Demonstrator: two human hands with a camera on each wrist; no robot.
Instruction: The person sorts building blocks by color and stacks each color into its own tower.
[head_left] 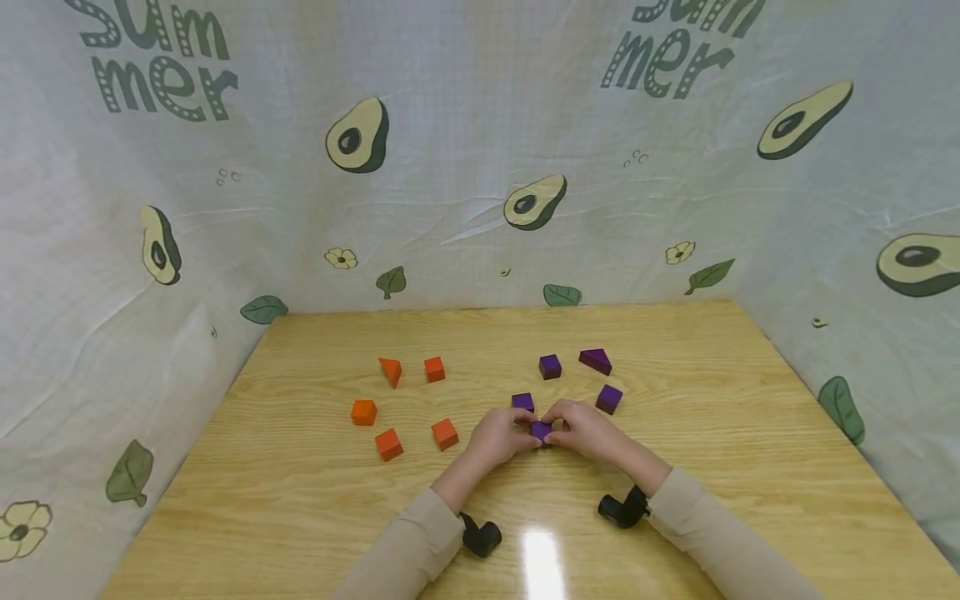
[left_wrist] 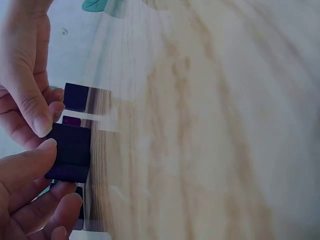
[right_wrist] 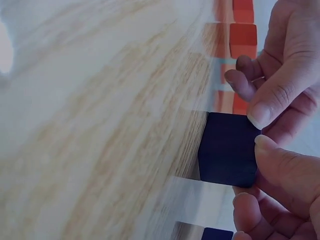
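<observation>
Between my two hands sits a purple cube on the wooden table. My left hand pinches one side of it with thumb and fingers; my right hand pinches the other. Both thumbs press its near side in the left wrist view, where the cube looks almost black. The right wrist view shows the same cube low against the tabletop, with the fingertips behind it partly hidden. Just beyond the left fingers lies a second purple cube. Another purple cube is beyond the right hand.
Farther back are a purple cube and a purple triangular block. On the left, several orange cubes and an orange triangular block lie spread out. A printed cloth borders the table behind and at the sides.
</observation>
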